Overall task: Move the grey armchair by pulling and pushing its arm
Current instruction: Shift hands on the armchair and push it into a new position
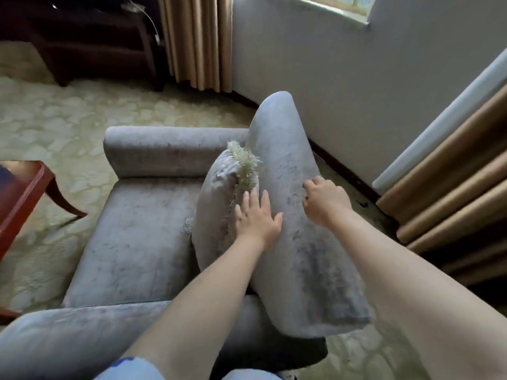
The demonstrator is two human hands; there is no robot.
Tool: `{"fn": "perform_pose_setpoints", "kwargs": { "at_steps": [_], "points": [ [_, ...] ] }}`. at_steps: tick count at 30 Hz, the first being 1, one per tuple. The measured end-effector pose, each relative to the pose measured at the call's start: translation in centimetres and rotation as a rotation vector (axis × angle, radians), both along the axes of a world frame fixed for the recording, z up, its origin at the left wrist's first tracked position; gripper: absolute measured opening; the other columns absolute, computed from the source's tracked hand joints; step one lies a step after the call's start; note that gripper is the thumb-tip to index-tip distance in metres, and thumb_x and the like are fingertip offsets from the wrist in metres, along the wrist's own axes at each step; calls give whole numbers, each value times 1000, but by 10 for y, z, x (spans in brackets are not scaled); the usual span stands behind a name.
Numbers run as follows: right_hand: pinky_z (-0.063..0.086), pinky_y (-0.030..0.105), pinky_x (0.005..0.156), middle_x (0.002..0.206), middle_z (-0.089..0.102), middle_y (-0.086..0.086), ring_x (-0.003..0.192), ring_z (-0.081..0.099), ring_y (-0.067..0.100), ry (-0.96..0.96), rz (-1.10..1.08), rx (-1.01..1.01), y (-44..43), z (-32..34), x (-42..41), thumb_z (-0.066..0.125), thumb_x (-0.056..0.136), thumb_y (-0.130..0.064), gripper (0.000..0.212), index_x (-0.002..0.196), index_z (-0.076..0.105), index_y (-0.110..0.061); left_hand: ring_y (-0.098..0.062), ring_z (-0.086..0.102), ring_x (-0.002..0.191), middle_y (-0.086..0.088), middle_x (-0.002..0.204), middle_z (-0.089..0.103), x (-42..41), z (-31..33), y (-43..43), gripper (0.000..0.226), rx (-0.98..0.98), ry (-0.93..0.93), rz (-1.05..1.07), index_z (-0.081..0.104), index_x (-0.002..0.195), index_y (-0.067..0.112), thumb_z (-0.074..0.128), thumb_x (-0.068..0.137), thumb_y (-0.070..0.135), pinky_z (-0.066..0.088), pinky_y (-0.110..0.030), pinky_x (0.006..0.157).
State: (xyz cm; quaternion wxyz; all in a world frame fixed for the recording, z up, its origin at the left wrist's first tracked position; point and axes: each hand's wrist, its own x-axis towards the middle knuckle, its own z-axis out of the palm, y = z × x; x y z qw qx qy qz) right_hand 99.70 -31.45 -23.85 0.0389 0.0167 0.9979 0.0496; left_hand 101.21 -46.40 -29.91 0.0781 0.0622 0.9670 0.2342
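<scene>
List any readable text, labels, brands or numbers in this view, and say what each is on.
None: no text shows on the grey armchair, its cushion, the curtains, the wall or the wooden table.
The blue marks on the sleeve are too blurred to read.

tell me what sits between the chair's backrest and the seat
In the head view, a grey fringed cushion stands on edge there, leaning against the backrest, with the left hand flat on both.
</scene>
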Motion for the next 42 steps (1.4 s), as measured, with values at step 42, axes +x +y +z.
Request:
{"fn": "perform_pose_setpoints", "kwargs": {
  "at_steps": [42],
  "points": [
    [42, 37, 87, 134, 44, 5, 116, 48, 29, -259, 856, 1, 104, -22, -280, 38, 91, -27, 40, 131, 44, -21, -42, 25, 134, -25, 148, 27, -164, -20, 178, 95, 54, -473, 1088, 25, 144, 2, 21, 83, 75, 16, -56, 108]
  ]
}}
